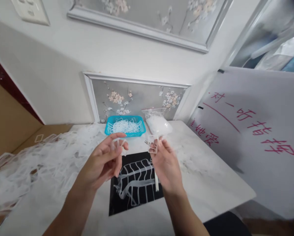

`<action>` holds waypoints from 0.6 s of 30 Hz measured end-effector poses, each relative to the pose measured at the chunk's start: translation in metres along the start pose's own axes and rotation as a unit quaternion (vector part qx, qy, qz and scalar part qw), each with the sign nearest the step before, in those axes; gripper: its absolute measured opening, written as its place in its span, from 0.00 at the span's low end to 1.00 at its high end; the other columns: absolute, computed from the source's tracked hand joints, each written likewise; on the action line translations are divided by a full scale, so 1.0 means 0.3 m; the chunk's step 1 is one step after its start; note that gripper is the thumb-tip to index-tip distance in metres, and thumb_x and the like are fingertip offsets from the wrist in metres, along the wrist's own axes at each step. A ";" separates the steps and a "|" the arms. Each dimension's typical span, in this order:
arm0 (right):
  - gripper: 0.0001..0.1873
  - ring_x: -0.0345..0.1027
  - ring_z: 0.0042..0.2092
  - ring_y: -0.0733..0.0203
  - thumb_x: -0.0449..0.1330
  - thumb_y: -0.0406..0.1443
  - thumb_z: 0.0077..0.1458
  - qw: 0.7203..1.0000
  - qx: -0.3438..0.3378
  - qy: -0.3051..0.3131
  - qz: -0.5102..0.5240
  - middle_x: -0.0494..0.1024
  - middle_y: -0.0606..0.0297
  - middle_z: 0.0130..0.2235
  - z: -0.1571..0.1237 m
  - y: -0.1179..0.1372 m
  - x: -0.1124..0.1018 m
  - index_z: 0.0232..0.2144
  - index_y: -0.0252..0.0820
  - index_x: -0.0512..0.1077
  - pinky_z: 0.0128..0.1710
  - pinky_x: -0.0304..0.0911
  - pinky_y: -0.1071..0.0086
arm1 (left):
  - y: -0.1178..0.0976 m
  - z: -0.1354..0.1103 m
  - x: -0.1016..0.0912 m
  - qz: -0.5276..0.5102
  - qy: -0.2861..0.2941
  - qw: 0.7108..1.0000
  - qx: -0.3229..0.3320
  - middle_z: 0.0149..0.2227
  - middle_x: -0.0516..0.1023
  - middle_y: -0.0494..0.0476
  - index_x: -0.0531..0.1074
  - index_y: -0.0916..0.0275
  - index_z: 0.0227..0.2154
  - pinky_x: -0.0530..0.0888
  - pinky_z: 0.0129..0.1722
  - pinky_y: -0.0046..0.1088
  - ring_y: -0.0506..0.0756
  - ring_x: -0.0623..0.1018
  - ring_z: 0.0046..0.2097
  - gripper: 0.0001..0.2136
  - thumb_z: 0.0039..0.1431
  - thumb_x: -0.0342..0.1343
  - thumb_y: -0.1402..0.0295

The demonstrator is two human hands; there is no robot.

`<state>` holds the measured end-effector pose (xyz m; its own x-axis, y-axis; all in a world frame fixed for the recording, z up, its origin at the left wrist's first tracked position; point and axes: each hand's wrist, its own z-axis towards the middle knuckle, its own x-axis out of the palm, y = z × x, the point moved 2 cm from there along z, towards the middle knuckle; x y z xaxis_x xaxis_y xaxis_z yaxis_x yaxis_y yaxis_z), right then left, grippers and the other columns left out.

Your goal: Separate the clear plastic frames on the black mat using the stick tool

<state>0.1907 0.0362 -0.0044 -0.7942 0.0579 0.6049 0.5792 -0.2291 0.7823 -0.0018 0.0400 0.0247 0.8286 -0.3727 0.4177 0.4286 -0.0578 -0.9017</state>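
Note:
My left hand [100, 162] is raised above the table, thumb and fingers closed on a small translucent plastic piece [123, 151], partly hidden by the fingers. Opposite it, my right hand [168, 165] pinches a small clear rectangular plastic frame [153, 148]. The two hands are apart. Beneath them lies a black mat [115, 208] bearing a chain of translucent, ladder-like plastic strips [138, 182]. A thin white stick [157, 183] lies by my right wrist, partly covered.
Behind the mat stand a blue basket [125, 133] of small white pieces and a clear zip bag [159, 126] of white bits. Many translucent frames [55, 157] are heaped at left, beside cardboard [9, 111]. A whiteboard [235, 157] with red writing borders the table's right side.

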 end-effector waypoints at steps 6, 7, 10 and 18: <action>0.08 0.67 0.38 0.65 0.67 0.39 0.54 0.994 0.031 0.074 0.075 0.72 0.68 0.38 0.057 -0.057 0.180 0.36 0.48 0.73 0.45 0.66 0.68 | -0.059 0.021 0.059 0.074 -0.116 0.986 0.095 0.41 0.74 0.51 0.59 0.51 0.57 0.65 0.10 0.17 0.46 0.74 0.18 0.30 0.55 0.66 0.63; 0.08 0.68 0.39 0.64 0.66 0.39 0.54 0.995 0.018 0.078 0.061 0.72 0.68 0.38 0.061 -0.066 0.188 0.36 0.48 0.73 0.47 0.66 0.67 | -0.055 0.028 0.061 0.085 -0.128 0.984 0.091 0.40 0.74 0.50 0.59 0.51 0.56 0.64 0.10 0.17 0.46 0.74 0.18 0.29 0.55 0.66 0.62; 0.06 0.70 0.42 0.62 0.65 0.41 0.56 0.995 -0.005 0.096 0.013 0.75 0.67 0.37 0.080 -0.089 0.185 0.35 0.47 0.74 0.51 0.66 0.64 | -0.018 0.061 0.050 0.100 -0.131 0.985 0.051 0.33 0.75 0.49 0.60 0.52 0.55 0.64 0.10 0.18 0.48 0.73 0.17 0.27 0.56 0.65 0.58; 0.12 0.73 0.43 0.55 0.66 0.47 0.55 0.979 0.012 0.160 -0.129 0.79 0.63 0.37 0.193 -0.129 0.087 0.38 0.49 0.77 0.50 0.67 0.59 | 0.093 0.184 -0.030 0.132 -0.105 0.985 -0.035 0.24 0.74 0.49 0.53 0.47 0.61 0.64 0.12 0.21 0.52 0.73 0.17 0.34 0.56 0.62 0.50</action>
<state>0.1581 0.1029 -0.0103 -0.9291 -0.1966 0.3132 0.3536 -0.2246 0.9080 0.0226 0.0928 0.0019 0.9671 -0.1838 0.1757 0.1693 -0.0504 -0.9843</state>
